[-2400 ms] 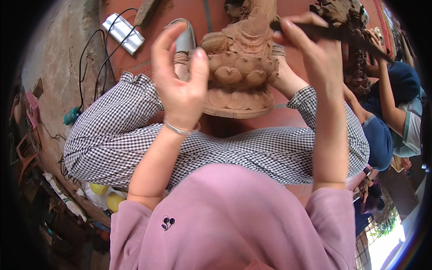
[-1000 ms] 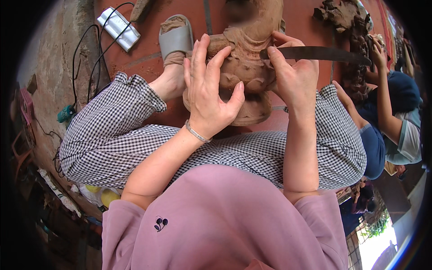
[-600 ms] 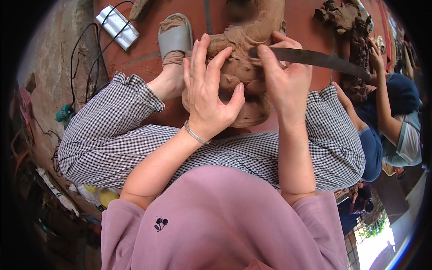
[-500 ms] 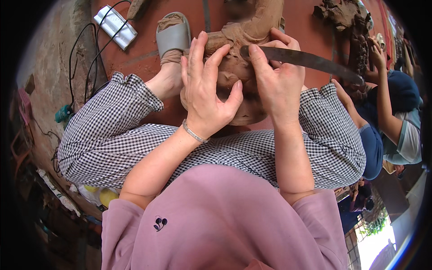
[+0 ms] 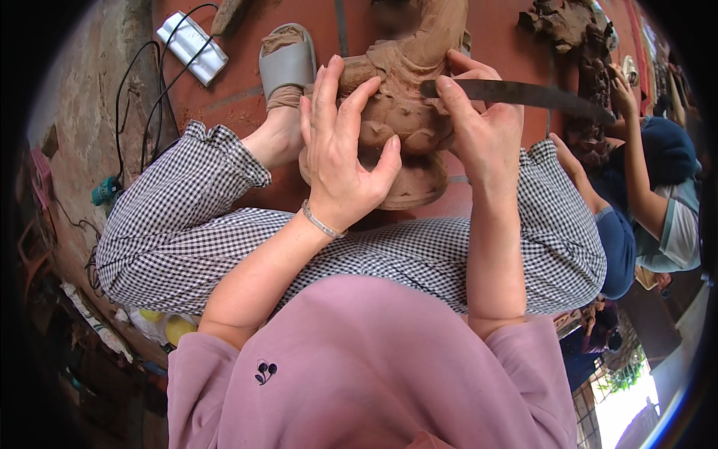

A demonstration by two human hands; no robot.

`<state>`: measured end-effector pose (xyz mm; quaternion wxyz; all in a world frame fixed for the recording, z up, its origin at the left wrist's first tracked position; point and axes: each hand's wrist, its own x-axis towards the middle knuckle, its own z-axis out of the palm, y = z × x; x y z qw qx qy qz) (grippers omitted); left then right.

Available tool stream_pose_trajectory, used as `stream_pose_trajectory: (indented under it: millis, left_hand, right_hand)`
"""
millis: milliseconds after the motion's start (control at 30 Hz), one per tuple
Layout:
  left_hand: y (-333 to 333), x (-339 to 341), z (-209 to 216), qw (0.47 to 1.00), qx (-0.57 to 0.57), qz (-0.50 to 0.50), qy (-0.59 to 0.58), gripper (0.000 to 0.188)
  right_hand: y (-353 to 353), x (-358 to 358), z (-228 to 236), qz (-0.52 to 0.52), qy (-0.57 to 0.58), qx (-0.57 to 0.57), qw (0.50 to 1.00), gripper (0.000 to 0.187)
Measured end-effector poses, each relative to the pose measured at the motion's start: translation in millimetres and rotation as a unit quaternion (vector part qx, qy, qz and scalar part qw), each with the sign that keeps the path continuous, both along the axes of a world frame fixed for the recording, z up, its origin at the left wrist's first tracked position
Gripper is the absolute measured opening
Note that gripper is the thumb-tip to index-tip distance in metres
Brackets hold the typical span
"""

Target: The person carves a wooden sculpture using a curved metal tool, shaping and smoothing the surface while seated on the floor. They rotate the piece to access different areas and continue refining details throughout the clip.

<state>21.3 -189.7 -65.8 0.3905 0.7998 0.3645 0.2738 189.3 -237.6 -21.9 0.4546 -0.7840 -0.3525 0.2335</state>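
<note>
A brown carving (image 5: 400,120) is set on the red tiled floor (image 5: 239,81), between the bent legs, with its round, petal-carved base turned toward the wearer and its upper part cut off by the view's top edge. The left hand (image 5: 340,161) is laid over the carving's left side, fingers spread and thumb held wide; whether the palm touches the surface is hidden. A bracelet (image 5: 321,221) is worn at the left wrist.

By the right hand (image 5: 482,127) a long, dark, slightly curved blade (image 5: 535,93) is gripped between thumb and fingers. One end is held over the carving's middle, above the petals, and the other is pointed to the right; whether the carving is touched by it cannot be told.

Near the floor's left edge, a white and silver block (image 5: 192,49) is crossed by a black cord (image 5: 155,112). A grey sandal (image 5: 288,67) is worn on the left foot, just beside the carving. Toward the floor's upper right, a darker carving (image 5: 597,71) is seen, with a co-worker's hand (image 5: 622,91) placed near it. Checked trousers (image 5: 179,232) are worn over the bent legs.
</note>
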Motion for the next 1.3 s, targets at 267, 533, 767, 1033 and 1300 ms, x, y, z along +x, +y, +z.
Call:
stream_pose_trajectory:
  millis: [267, 533, 767, 1033, 1300]
  left_hand:
    - [-0.2, -0.5, 0.6, 1.0, -0.002, 0.002, 0.001, 0.068]
    - [0.2, -0.5, 1.0, 1.0, -0.007, 0.003, 0.004, 0.067]
    - [1.2, -0.6, -0.4, 1.0, -0.002, -0.002, 0.0, 0.066]
    - [0.8, -1.2, -0.5, 1.0, -0.003, -0.002, -0.001, 0.065]
    - [3.3, -1.1, 2.8, 1.0, -0.008, -0.007, 0.004, 0.065]
  right_hand:
    - [-12.2, 25.0, -10.7, 0.039, 0.12, 0.026, 0.992, 0.016]
    - [-17.0, 24.0, -9.9, 0.046, 0.16, 0.026, 0.986, 0.015]
    - [-14.9, 20.0, -10.8, 0.068, 0.071, 0.056, 0.994, 0.018]
    - [-14.2, 32.2, -10.6, 0.02, 0.262, 0.039, 0.964, 0.019]
    - [-17.2, 43.8, -12.7, 0.029, 0.254, 0.032, 0.966, 0.017]
